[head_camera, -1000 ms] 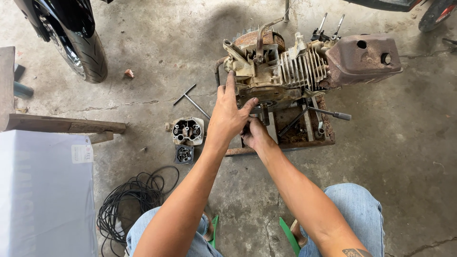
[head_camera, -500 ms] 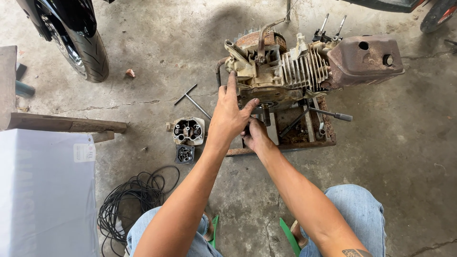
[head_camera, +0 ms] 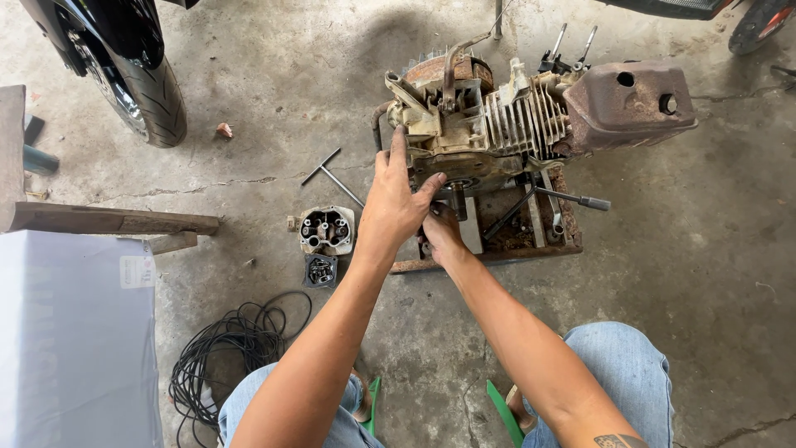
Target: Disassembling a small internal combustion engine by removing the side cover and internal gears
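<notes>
A small engine (head_camera: pixel 497 124), grimy and finned, sits on a rusty metal frame (head_camera: pixel 531 236) on the concrete floor (head_camera: pixel 274 66), at about one o'clock from the middle of the view. A rust-brown fuel tank (head_camera: pixel 630 104) is bolted on at the engine's three o'clock end, and two slim levers stick up at its twelve o'clock edge.

The left hand (head_camera: pixel 396 203) lies flat against the engine's nine o'clock end, fingers spread and pointing toward twelve o'clock, thumb stretched to three o'clock onto the casing; it presses rather than grips. The right hand (head_camera: pixel 439 232) is tucked just under it at five o'clock, fingers curled in against the lower casing near a short shaft; what it pinches, if anything, is hidden by the left hand, so I cannot tell.

A black-handled tool (head_camera: pixel 547 199) rests across the frame at the hands' three o'clock. At their nine o'clock a detached cylinder head (head_camera: pixel 326 230) lies on the floor, with a small dark square part (head_camera: pixel 320 270) just below it at six o'clock and a T-handle wrench (head_camera: pixel 332 176) just above at twelve o'clock. A coil of black cable (head_camera: pixel 228 353) lies at seven o'clock, a motorcycle tyre (head_camera: pixel 153 95) at ten o'clock, and a wooden plank (head_camera: pixel 108 220) at nine o'clock.
</notes>
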